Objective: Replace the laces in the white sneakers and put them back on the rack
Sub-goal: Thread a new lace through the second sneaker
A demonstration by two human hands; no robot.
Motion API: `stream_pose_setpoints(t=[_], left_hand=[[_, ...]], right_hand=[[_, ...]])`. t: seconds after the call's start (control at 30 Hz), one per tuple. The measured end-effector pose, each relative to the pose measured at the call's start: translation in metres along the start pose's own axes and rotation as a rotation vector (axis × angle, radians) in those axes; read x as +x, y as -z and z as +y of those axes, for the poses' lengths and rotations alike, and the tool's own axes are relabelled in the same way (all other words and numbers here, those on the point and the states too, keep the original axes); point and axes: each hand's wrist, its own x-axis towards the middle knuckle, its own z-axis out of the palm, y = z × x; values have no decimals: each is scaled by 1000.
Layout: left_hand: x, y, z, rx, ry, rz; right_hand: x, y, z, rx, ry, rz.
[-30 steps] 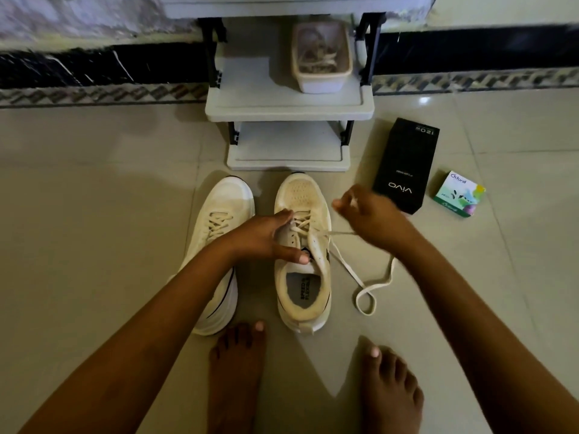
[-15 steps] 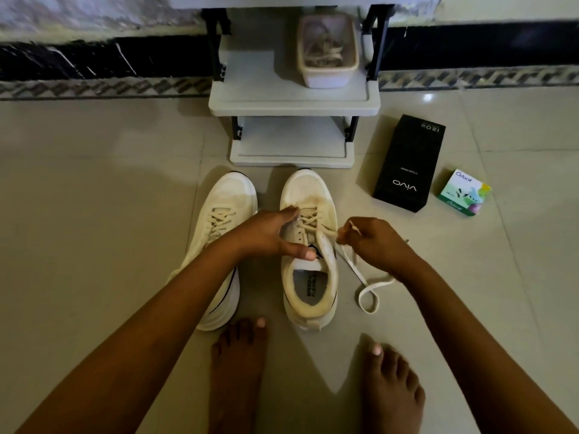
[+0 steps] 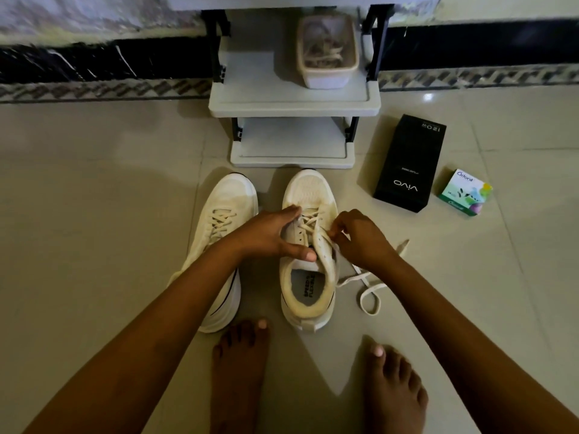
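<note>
Two white sneakers stand side by side on the floor, toes toward the rack. The left sneaker (image 3: 219,245) is fully laced. My left hand (image 3: 269,234) grips the tongue area of the right sneaker (image 3: 308,277), holding it steady. My right hand (image 3: 360,238) pinches the cream lace (image 3: 368,296) at an eyelet on that shoe's right side. The loose part of the lace trails in a loop on the floor to the right. The grey shoe rack (image 3: 294,104) stands just beyond the shoes.
A clear tub (image 3: 327,51) with other laces sits on the rack's upper shelf. A black phone box (image 3: 409,164) and a small green box (image 3: 465,192) lie on the floor to the right. My bare feet (image 3: 241,371) rest just behind the shoes.
My right hand has moved left and down from a pulled-out position back to the shoe's eyelets. The lace has gone slack on the floor. The left hand has stayed on the shoe.
</note>
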Motion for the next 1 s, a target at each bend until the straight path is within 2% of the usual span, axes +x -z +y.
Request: stream_pose_setpoints(t=[0.07, 0.27, 0.4, 0.47, 0.57, 0.63, 0.77, 1.0], left_hand=[[1, -1, -1, -6, 2, -4], [3, -1, -3, -37, -1, -2], [0, 3, 1, -10, -29, -9], [-3, 8, 6, -19, -67, 36], [-7, 16, 17, -204, -142, 197], [-7, 16, 29, -331, -234, 187], [-3, -1, 49, -382, -329, 77], [-18, 26, 31, -351, -250, 123]], right_hand=[[2, 4, 0, 97, -13, 19], [-2, 43, -15, 882, -191, -2], [-5, 78, -29, 1296, -127, -47], [-7, 87, -35, 1421, -70, -85], [-9, 90, -43, 1532, -16, -116], [-10, 89, -46, 1616, 6, -135], [-11, 87, -46, 1676, 12, -151], [-3, 91, -32, 1166, -339, 137]])
